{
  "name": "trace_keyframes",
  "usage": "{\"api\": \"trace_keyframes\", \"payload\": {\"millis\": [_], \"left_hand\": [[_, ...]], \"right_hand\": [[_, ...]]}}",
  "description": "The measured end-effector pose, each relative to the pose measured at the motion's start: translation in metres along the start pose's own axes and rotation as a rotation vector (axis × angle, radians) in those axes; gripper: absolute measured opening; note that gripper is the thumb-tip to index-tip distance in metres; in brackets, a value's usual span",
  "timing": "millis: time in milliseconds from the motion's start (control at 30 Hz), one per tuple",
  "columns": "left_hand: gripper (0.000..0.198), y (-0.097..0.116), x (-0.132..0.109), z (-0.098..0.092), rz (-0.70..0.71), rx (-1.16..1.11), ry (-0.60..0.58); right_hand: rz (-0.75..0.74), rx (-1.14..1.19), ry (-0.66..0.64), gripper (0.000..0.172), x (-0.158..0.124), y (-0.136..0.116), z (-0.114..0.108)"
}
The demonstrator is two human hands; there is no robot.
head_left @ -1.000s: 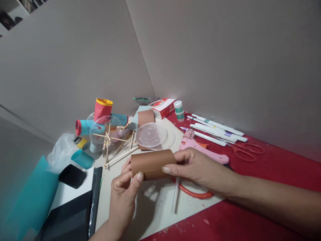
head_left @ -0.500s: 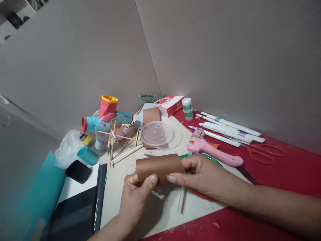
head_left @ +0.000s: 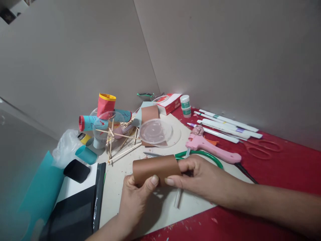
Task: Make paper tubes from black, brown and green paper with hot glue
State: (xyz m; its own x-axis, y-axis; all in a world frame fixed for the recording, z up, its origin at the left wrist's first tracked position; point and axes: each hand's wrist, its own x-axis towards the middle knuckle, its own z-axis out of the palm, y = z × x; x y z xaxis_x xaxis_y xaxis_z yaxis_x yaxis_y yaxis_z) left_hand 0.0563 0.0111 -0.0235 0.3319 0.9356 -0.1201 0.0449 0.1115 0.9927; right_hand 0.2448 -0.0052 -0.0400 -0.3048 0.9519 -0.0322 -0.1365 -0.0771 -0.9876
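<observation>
Between my two hands a brown paper tube [head_left: 155,166] is held sideways above the pale board [head_left: 160,217]. My left hand [head_left: 137,194] is closed on its left end, thumb on the outside and fingers partly hidden inside or behind. At the right end my right hand [head_left: 193,174] pinches it, thumb lying along the front. Just behind the tube lie green-handled scissors [head_left: 205,154], their blades [head_left: 151,154] partly covered. A clear glue stick [head_left: 178,198] rests on the board below my right hand. Close behind that hand is a pink glue gun [head_left: 213,147].
White markers [head_left: 225,125] and red-handled scissors [head_left: 260,149] lie on the red cloth [head_left: 296,170]. At the back left stand decorated paper tubes [head_left: 106,104], wooden sticks [head_left: 117,134] and clear lids [head_left: 155,132]. Black paper [head_left: 72,211] and a teal sheet [head_left: 42,190] are at the left.
The tube and both hands stay in nearly the same place, with the tube slightly tilted. The whole view has shifted a little, so the background sits slightly further left and up.
</observation>
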Motion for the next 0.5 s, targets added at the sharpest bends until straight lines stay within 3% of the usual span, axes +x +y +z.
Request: {"api": "trace_keyframes", "payload": {"millis": [133, 333, 500], "left_hand": [[0.027, -0.005, 0.003, -0.006, 0.000, -0.018, -0.013], [0.032, -0.006, 0.009, -0.012, 0.110, 0.055, 0.047], [0.036, -0.007, 0.009, -0.016, 0.083, 0.038, 0.027]], "right_hand": [[-0.002, -0.003, 0.023, 0.028, 0.001, 0.001, -0.006], [0.004, 0.007, 0.005, 0.035, 0.006, 0.002, -0.017], [0.002, 0.065, -0.011, 0.032, 0.007, -0.005, -0.016]]}}
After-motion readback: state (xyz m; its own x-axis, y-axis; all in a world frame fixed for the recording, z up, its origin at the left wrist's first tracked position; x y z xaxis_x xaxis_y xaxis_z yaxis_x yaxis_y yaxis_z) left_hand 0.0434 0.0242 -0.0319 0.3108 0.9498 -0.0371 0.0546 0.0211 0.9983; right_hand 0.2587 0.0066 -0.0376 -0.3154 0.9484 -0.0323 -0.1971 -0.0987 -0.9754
